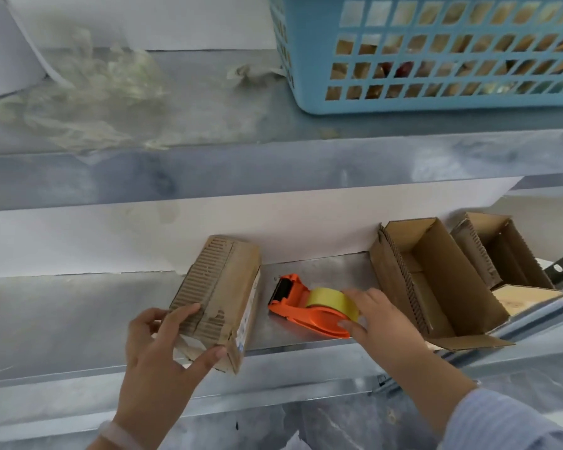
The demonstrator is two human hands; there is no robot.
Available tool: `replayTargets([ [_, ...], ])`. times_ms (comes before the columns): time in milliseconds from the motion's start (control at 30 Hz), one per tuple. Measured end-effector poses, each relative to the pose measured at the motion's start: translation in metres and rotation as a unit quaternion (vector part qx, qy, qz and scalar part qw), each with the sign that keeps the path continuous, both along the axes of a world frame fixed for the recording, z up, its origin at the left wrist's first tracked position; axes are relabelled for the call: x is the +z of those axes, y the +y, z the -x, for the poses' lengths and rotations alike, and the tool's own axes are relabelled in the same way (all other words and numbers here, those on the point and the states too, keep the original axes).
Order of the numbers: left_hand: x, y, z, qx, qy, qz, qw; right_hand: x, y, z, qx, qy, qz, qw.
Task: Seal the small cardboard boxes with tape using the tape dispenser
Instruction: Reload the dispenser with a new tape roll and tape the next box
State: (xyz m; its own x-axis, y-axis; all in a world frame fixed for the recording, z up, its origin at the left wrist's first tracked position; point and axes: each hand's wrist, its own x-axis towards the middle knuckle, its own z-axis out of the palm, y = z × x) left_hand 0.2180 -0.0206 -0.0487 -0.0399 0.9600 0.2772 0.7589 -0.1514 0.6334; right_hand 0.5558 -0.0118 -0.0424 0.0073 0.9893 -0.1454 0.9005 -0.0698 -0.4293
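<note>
— Where was the closed box (221, 287)?
— On the shelf (78, 313), the left hand (156, 345) clasping its near end, fingers spread.
— And the tape dispenser (306, 306)?
— Between it and the open boxes (436, 280), the right hand (377, 316) curled round its roll end.

- An orange tape dispenser (301, 306) with a yellow tape roll (330, 300) lies on a metal shelf (78, 313).
- The right hand (376, 316) grips the dispenser's roll end, fingers over the roll and thumb on the orange side.
- Just left of the dispenser lies a closed cardboard box (221, 297); the left hand (163, 345) holds its near end, fingers on top, thumb at the lower edge.
- Just right of the dispenser stands an open box (429, 280), with a second open box (498, 251) beyond it.
- Above the dispenser, on the upper shelf, sits a blue basket (436, 53); crumpled clear plastic (88, 102) lies up to the left.
</note>
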Motion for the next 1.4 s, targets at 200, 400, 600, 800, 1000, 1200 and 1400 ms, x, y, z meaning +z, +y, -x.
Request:
replayTargets([
  [200, 0.006, -0.006, -0.008, 0.011, -0.015, -0.02, 1.0, -0.009, -0.007, 0.005, -0.015, 0.049, -0.021, 0.998],
  [400, 0.036, -0.01, -0.029, -0.052, 0.058, -0.177, 0.981, -0.016, -0.011, 0.003, -0.024, 0.11, -0.002, 0.994],
  [600, 0.058, -0.006, -0.118, -0.232, 0.03, 0.019, 0.972, -0.023, -0.037, 0.003, 0.014, 0.174, -0.172, 0.969],
  [800, 0.051, 0.012, -0.15, -0.16, 0.016, 0.118, 0.98, -0.006, -0.044, 0.011, 0.024, 0.145, -0.293, 0.945],
  [1000, 0.061, 0.012, -0.152, -0.191, -0.043, 0.067, 0.978, 0.005, -0.046, 0.008, 0.019, 0.141, -0.329, 0.933],
  [1200, 0.071, 0.01, -0.157, -0.168, 0.003, -0.035, 0.985, 0.012, -0.044, 0.008, 0.01, 0.102, -0.359, 0.928],
  [1400, 0.075, 0.007, -0.163, -0.136, -0.067, 0.008, 0.988, 0.018, -0.036, 0.008, 0.022, 0.045, -0.384, 0.922],
])
